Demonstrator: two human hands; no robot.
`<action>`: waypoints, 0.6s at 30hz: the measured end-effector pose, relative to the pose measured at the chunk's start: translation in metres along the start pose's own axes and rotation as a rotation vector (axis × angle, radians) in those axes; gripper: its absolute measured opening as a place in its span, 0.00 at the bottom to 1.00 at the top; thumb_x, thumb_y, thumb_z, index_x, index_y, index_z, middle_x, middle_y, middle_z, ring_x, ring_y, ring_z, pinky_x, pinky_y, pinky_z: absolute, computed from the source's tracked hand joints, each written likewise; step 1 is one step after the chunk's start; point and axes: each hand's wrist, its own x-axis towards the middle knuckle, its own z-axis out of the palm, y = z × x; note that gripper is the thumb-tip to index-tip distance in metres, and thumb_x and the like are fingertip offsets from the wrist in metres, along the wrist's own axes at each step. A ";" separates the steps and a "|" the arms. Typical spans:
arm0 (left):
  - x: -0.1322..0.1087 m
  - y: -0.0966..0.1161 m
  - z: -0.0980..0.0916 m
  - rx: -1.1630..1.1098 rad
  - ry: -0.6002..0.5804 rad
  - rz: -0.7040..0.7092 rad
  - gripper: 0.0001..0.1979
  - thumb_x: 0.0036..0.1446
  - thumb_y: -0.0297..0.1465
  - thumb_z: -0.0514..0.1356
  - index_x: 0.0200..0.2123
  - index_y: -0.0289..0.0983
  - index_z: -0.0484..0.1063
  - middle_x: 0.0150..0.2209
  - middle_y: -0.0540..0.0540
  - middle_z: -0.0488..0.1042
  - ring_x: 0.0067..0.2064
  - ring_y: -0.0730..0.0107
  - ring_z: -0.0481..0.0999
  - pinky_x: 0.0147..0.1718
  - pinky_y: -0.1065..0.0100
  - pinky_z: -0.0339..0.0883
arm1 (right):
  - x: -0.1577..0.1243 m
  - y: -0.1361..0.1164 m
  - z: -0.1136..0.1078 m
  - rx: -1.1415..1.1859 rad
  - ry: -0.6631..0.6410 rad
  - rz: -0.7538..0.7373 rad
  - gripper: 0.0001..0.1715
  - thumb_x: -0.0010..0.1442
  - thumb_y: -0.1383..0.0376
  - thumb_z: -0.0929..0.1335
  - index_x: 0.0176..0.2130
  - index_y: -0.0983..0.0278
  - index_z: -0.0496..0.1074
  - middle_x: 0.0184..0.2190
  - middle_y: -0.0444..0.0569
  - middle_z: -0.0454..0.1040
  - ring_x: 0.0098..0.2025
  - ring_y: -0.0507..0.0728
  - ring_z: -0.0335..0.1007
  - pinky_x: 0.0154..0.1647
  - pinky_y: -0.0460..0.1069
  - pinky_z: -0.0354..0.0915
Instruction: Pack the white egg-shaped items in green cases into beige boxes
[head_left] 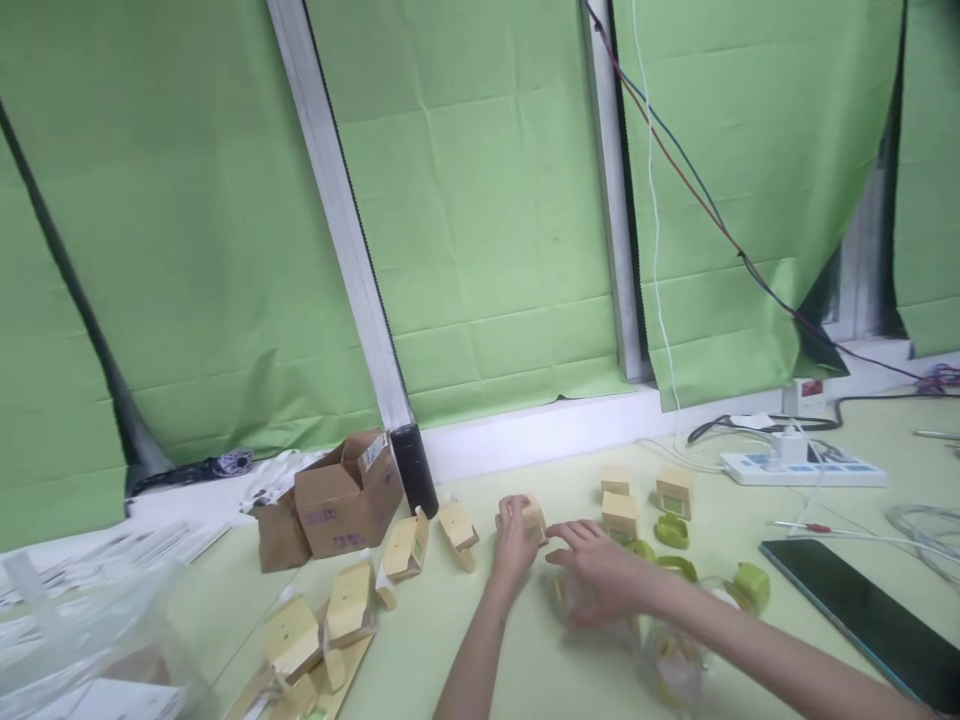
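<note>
My left hand (516, 537) is closed around a small pale yellow cardboard box (535, 520) standing on the table. My right hand (596, 568) reaches in from the right, fingers stretched out, with a fingertip at or very near the box's lower right edge. Below the right palm lies something blurred in clear wrapping, mostly hidden by the hand. Several more yellow boxes stand close by: one box (619, 512) to the right, another box (675, 493) with a window beyond it, and an open-flapped box (457, 528) to the left. Green ring-like pieces, such as this curved one (672, 531), lie beside the right-hand boxes.
Further left are open yellow boxes (350, 600), a brown carton (349, 500) and a black cylinder (414, 470). Clear plastic bags (97, 640) cover the left corner. On the right lie a dark tablet (862, 610), a white power strip (840, 472), cables and a clear bag (671, 660).
</note>
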 end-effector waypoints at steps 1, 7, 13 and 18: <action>-0.002 0.000 0.002 0.011 -0.003 0.044 0.18 0.52 0.30 0.60 0.47 0.38 0.65 0.52 0.43 0.64 0.51 0.61 0.66 0.49 0.58 0.61 | -0.003 -0.002 0.007 0.016 0.018 0.019 0.28 0.39 0.65 0.73 0.43 0.65 0.72 0.56 0.58 0.61 0.58 0.72 0.50 0.57 0.65 0.44; -0.019 -0.017 -0.023 0.142 0.119 0.088 0.21 0.56 0.32 0.52 0.53 0.38 0.56 0.57 0.40 0.57 0.61 0.61 0.53 0.58 0.60 0.47 | -0.008 -0.016 0.022 0.327 0.069 0.101 0.16 0.41 0.69 0.72 0.34 0.64 0.71 0.36 0.51 0.73 0.46 0.64 0.65 0.56 0.61 0.47; -0.032 -0.040 -0.063 0.362 0.235 -0.149 0.23 0.60 0.40 0.45 0.55 0.36 0.54 0.60 0.35 0.52 0.62 0.50 0.50 0.57 0.50 0.42 | -0.039 -0.046 0.016 1.068 0.154 0.266 0.27 0.63 0.47 0.52 0.45 0.62 0.64 0.40 0.51 0.73 0.40 0.54 0.72 0.37 0.48 0.68; 0.001 -0.045 -0.067 0.498 0.114 -0.303 0.27 0.57 0.42 0.52 0.55 0.31 0.57 0.59 0.28 0.54 0.60 0.39 0.54 0.52 0.43 0.50 | -0.058 -0.055 0.026 2.317 0.006 0.479 0.25 0.56 0.47 0.64 0.33 0.67 0.69 0.31 0.50 0.75 0.33 0.49 0.73 0.31 0.38 0.67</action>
